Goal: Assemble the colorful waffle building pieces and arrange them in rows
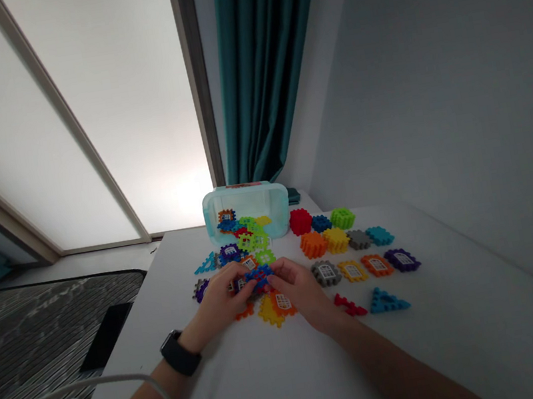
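Note:
My left hand (224,300) and my right hand (301,288) meet over the table, both closed on blue building pieces (259,277) with red showing among the blue. Thumbs and fingertips pinch the pieces from either side. Whether the blue and red parts are joined I cannot tell. Beneath and around my hands lie loose interlocking pieces, among them a yellow piece (270,311), an orange window piece (281,302) and a green piece (265,257). Purple and grey ones sit by my left hand, partly hidden by it.
A pale teal bin (275,208) lies on its side at the back, with mixed pieces spilling out. To the right, rows hold stacks like the red one (300,222), window pieces like the purple one (402,259), and a blue triangle (386,300). A cable (123,377) crosses the lower left.

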### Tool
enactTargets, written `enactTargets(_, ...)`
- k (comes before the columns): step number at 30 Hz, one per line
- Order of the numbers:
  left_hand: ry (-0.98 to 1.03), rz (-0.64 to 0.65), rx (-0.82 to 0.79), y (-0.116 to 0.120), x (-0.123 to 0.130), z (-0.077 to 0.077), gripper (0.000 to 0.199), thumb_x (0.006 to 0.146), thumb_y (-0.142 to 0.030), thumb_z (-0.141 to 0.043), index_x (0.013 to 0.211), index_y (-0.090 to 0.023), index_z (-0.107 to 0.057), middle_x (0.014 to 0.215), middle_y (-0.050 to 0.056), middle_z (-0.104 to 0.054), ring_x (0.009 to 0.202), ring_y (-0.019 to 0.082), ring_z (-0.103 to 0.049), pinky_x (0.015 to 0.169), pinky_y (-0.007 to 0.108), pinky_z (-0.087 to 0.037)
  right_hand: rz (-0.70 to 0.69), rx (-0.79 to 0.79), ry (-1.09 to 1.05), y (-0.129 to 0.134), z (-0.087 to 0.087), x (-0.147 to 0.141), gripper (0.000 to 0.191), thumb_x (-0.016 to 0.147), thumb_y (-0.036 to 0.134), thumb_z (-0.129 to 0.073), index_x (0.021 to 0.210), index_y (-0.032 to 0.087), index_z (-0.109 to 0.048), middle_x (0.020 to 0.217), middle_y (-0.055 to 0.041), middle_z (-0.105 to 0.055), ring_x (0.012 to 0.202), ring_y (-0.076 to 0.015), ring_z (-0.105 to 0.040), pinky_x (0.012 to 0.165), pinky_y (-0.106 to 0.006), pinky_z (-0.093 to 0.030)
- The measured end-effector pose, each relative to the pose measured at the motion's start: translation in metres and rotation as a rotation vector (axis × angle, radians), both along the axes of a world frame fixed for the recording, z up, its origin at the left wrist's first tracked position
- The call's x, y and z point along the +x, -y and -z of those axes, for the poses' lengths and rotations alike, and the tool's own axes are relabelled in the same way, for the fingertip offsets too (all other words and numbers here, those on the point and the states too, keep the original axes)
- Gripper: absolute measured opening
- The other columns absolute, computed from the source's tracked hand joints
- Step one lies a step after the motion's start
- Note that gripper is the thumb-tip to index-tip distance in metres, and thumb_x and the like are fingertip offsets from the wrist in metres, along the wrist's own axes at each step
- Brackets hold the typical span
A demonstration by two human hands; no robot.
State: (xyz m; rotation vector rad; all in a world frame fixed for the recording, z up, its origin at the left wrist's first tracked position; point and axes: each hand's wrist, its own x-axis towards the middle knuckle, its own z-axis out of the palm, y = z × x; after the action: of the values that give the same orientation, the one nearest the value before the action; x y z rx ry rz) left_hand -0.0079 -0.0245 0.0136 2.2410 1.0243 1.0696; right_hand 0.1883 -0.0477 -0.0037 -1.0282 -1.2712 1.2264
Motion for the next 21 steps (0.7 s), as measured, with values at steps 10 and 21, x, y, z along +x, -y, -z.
enactTargets(10,-0.145,0.02,0.094,-0.001,-0.003,0.003,0.018,0.095,-0.035,-0.057,0.09,-0.021,-0.068,0.087,0.005,-0.072,0.083,0.02,-0.065,0.079,0.032,-0.05,0.153,0.555,0.691,0.007,-0.005,0.009,0.014,0.096,0.028,-0.052,0.098,0.025,-0.066,0.093,-0.0061,-0.068,0.091,-0.0239,-0.062,0.086,-0.039,-0.051)
enactTargets(21,-0.067,0.113,-0.08,0.001,-0.006,-0.003,0.023,0.097,-0.038,-0.052,0.103,-0.021,-0.066,0.102,0.006,-0.073,0.093,0.021,-0.068,0.085,0.032,-0.052,0.086,0.705,0.618,0.009,-0.002,0.013,0.012,0.099,0.025,-0.049,0.1,0.025,-0.061,0.101,-0.0074,-0.064,0.1,-0.0226,-0.062,0.089,-0.04,-0.053)
